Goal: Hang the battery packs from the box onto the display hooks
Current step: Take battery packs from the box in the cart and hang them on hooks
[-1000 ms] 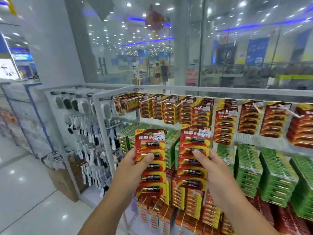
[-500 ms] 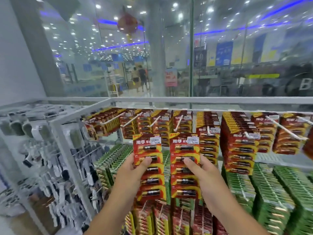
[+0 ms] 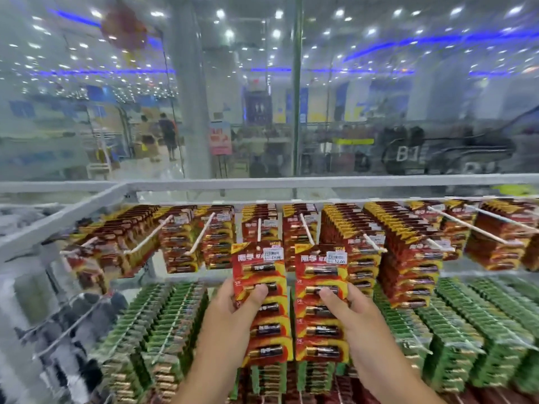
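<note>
Your left hand (image 3: pixel 233 313) grips one red battery pack (image 3: pixel 260 301) and your right hand (image 3: pixel 347 310) grips another pack (image 3: pixel 320 298), thumbs pressed on their fronts, long axes upright. Each pack's top edge sits just below a white hook (image 3: pixel 259 230) tip, the second hook (image 3: pixel 306 230) above the right pack. The hooks point toward you, so the hang-holes likely need lifting onto them. No box is in view

Two hands (image 3: pixel 233 313) hold two red battery packs (image 3: pixel 261 301), one in each.
</note>
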`<state>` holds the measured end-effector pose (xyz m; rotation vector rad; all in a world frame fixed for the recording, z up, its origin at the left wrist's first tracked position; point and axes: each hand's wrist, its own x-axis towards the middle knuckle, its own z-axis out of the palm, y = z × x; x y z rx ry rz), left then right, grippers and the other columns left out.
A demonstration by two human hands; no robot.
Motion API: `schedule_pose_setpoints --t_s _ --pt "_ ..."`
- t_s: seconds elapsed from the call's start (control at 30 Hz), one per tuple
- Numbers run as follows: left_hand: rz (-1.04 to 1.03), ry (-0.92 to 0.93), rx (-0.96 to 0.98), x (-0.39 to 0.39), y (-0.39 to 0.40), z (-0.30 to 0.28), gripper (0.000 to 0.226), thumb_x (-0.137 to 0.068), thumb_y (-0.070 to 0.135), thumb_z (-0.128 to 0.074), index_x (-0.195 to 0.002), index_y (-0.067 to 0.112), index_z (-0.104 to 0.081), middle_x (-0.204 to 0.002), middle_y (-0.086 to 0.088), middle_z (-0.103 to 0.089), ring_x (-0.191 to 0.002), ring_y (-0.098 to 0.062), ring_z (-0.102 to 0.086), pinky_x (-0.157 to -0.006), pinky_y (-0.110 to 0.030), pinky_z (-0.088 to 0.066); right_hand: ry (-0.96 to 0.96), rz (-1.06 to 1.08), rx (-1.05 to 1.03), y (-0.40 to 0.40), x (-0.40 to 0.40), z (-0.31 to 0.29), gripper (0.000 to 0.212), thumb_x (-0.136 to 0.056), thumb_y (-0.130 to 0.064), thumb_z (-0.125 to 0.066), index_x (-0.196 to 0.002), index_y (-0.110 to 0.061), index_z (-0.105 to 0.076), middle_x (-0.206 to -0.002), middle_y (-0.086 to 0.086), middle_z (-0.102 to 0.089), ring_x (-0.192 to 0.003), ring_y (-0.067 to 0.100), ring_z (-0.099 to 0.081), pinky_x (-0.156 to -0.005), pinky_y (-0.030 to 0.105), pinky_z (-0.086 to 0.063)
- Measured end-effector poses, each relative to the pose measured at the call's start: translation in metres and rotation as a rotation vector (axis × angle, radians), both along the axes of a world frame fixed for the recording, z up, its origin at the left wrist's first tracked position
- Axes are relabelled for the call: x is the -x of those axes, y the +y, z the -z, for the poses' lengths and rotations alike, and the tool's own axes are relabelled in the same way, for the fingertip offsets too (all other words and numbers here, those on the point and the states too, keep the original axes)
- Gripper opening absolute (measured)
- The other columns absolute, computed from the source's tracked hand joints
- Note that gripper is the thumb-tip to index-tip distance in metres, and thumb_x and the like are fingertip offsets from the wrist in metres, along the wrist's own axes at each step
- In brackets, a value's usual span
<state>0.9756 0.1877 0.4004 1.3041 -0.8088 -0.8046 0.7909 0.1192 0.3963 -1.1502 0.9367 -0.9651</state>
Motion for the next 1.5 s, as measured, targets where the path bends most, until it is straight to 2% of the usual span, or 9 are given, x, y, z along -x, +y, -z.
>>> schedule_pose_setpoints --t_s 0.07,0.27,0.5,0.57,0.63,0.8,0.93,1.33,1.5 --pt "0.038 0.028 -0.005 -0.003 -0.002 0.001 0.026 -0.092 0.042 -0.071 -0.118 0.04 -0.067 -0.1 0.013 -0.08 -0.089 -0.013 -0.079 -0.082 -0.045 -0.064 0.002 0.085 0.01 0.0 -0.005 0.007 0.086 -0.062 -0.079 -0.081 -0.135 -0.037 -0.064 -0.131 -0.016 -0.07 -0.129 0.018 -0.061 -0.112 0.053 -0.048" --pt "0.078 0.052 -0.045 -0.014 -0.015 0.002 0.025 -0.093 0.04 -0.072 -0.117 0.036 -0.068 -0.098 0.01 -0.081 -0.086 -0.016 -0.079 -0.079 -0.044 -0.064 0.043 0.106 0.042 0.001 -0.014 0.007 0.026 -0.091 -0.048 -0.068 -0.111 -0.033 -0.077 -0.112 -0.014 -0.078 -0.11 0.011 -0.072 -0.101 0.046 -0.055" --pt "0.053 -0.006 -0.075 -0.023 -0.048 0.003 0.026 -0.091 0.047 -0.072 -0.115 0.041 -0.068 -0.102 0.016 -0.08 -0.095 -0.014 -0.078 -0.089 -0.048 -0.062 0.09 0.207 0.082 -0.04 -0.035 0.017 0.051 -0.09 -0.058 -0.073 -0.135 -0.035 -0.065 -0.137 -0.019 -0.065 -0.131 0.012 -0.058 -0.11 0.043 -0.048" --pt "0.031 -0.022 -0.066 -0.026 -0.063 0.004 0.035 -0.085 0.053 -0.076 -0.117 0.043 -0.066 -0.107 0.016 -0.079 -0.1 -0.015 -0.077 -0.089 -0.048 -0.062 0.084 0.223 0.116 -0.057 -0.048 0.019 0.045 -0.093 -0.055 -0.071 -0.132 -0.033 -0.067 -0.13 -0.019 -0.068 -0.122 0.008 -0.061 -0.098 0.031 -0.05" --pt "-0.002 -0.073 -0.05 -0.031 -0.08 0.005 0.027 -0.088 0.047 -0.077 -0.112 0.039 -0.065 -0.105 0.014 -0.078 -0.095 -0.01 -0.076 -0.081 -0.04 -0.064 0.096 0.241 0.155 -0.073 -0.06 0.021 0.029 -0.097 -0.049 -0.068 -0.121 -0.032 -0.071 -0.117 -0.019 -0.071 -0.111 0.005 -0.063 -0.087 0.027 -0.048" --pt "-0.064 -0.173 -0.039 -0.042 -0.11 0.001 0.025 -0.1 0.028 -0.069 -0.091 0.042 -0.05 -0.092 0.023 -0.062 -0.079 0.007 -0.058 -0.065 -0.016 -0.047 0.055 0.328 0.126 -0.111 -0.085 0.022 0.012 -0.099 -0.042 -0.069 -0.109 -0.038 -0.063 -0.114 -0.018 -0.066 -0.105 0.007 -0.06 -0.096 0.039 -0.048" --pt "-0.102 -0.201 -0.056 -0.045 -0.122 0.006 0.027 -0.1 0.029 -0.07 -0.093 0.039 -0.045 -0.09 0.028 -0.049 -0.075 0.013 -0.046 -0.051 -0.008 -0.038 0.059 0.377 0.184 -0.132 -0.091 0.024 0.004 -0.102 -0.037 -0.065 -0.104 -0.037 -0.062 -0.102 -0.016 -0.064 -0.097 0.006 -0.059 -0.072 0.027 -0.043" --pt "-0.16 -0.301 -0.101 -0.07 -0.127 0.033 0.044 -0.087 0.047 -0.079 -0.119 0.03 -0.054 -0.119 0.007 -0.059 -0.109 -0.015 -0.06 -0.086 -0.033 -0.05 0.206 0.397 0.183 -0.137 -0.093 0.041 0.057 -0.098 -0.052 -0.065 -0.146 -0.027 -0.048 -0.135 -0.006 -0.06 -0.126 0.022 -0.057 -0.102 0.042 -0.049" --pt "-0.084 -0.294 -0.118 -0.081 -0.109 0.045 0.047 -0.088 0.047 -0.079 -0.123 0.028 -0.055 -0.118 0.014 -0.059 -0.102 -0.002 -0.059 -0.073 -0.024 -0.046 0.278 0.418 0.155 -0.116 -0.091 0.053 0.065 -0.097 -0.051 -0.067 -0.152 -0.024 -0.045 -0.146 -0.005 -0.052 -0.135 0.021 -0.051 -0.105 0.036 -0.045"
